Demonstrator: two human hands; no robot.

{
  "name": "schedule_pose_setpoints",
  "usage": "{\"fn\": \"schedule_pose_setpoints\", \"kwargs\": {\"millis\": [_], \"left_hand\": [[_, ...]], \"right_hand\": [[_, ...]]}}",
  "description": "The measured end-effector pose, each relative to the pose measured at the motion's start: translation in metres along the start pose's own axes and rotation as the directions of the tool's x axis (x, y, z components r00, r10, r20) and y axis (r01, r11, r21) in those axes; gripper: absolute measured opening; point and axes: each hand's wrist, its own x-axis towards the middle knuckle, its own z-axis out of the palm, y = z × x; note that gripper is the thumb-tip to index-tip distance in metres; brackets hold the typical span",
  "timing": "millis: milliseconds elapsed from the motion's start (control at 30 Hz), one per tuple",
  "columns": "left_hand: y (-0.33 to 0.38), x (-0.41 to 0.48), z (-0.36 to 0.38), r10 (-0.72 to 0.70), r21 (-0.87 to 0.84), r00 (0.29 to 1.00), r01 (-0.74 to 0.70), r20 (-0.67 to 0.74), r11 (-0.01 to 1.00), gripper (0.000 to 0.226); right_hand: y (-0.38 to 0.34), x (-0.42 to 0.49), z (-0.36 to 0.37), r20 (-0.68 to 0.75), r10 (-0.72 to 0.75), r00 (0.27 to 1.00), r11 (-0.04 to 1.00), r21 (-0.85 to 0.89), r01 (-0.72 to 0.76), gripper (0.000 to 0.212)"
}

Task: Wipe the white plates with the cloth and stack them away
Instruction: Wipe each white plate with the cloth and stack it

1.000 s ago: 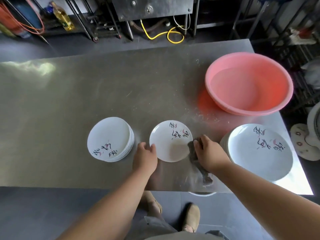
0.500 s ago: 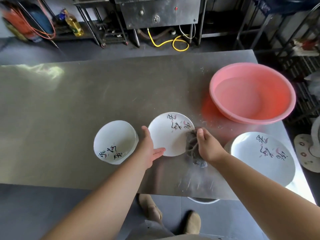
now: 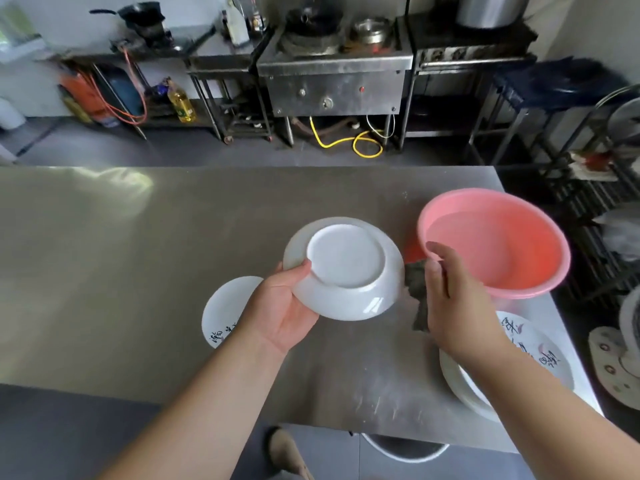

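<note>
The steel table (image 3: pixel 138 271) stood in a work kitchen, and behind it there was a metal stove (image 3: pixel 332 81) with a yellow hose (image 3: pixel 346 142) curled on the floor below it. A bottle of oil (image 3: pixel 181 103) stood on a low shelf to the left.

The person held one white plate (image 3: pixel 349 271) up in the air above the middle of the table. It was tilted, so that its underside and foot ring faced the person. The left hand (image 3: pixel 280 315) gripped it at the lower left rim, the thumb lying on the underside and the fingers hidden behind it.

The right hand (image 3: pixel 453 299) held a dark grey cloth (image 3: pixel 417 289) just beside the right rim of this plate, and the cloth hung down loosely from the hand. The back of the hand hid how the fingers closed on it.

A pink basin (image 3: pixel 498 244), which seemed to hold water, stood on the table behind the right hand. At the near right corner lay a stack of plates (image 3: pixel 540 355) with black writing, partly covered by the right forearm. Another plate (image 3: pixel 227 306) lay face up on the table by the left wrist; whether more plates were under it I could not tell.
</note>
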Motion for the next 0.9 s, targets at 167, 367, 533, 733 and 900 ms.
{"fn": "schedule_pose_setpoints", "kwargs": {"millis": [167,367,533,733,900], "left_hand": [[0.007,-0.021,0.017,0.034,-0.030,0.998,-0.033,0.049,0.999,0.046],[-0.009,-0.045,0.040,0.072,-0.048,0.974,-0.064,0.213,0.997,0.048],[-0.005,-0.055,0.044,0.111,-0.042,0.952,-0.104,0.287,0.994,0.050],[-0.019,-0.059,0.059,0.091,-0.114,0.971,-0.067,0.222,0.991,0.037],[-0.030,-0.073,0.067,0.085,0.005,0.941,-0.092,0.328,0.996,0.047]], "right_hand": [[-0.045,-0.016,-0.023,-0.047,-0.320,0.946,0.945,0.049,0.322,0.053],[-0.091,-0.028,-0.017,0.506,-0.451,0.735,0.675,-0.345,0.652,0.083],[-0.086,-0.010,-0.041,0.423,-0.335,0.842,0.713,-0.470,0.520,0.088],[-0.064,-0.068,-0.032,0.483,-0.383,0.787,0.737,-0.354,0.576,0.095],[-0.081,-0.029,-0.040,0.426,-0.444,0.788,0.731,-0.337,0.594,0.087]]}}
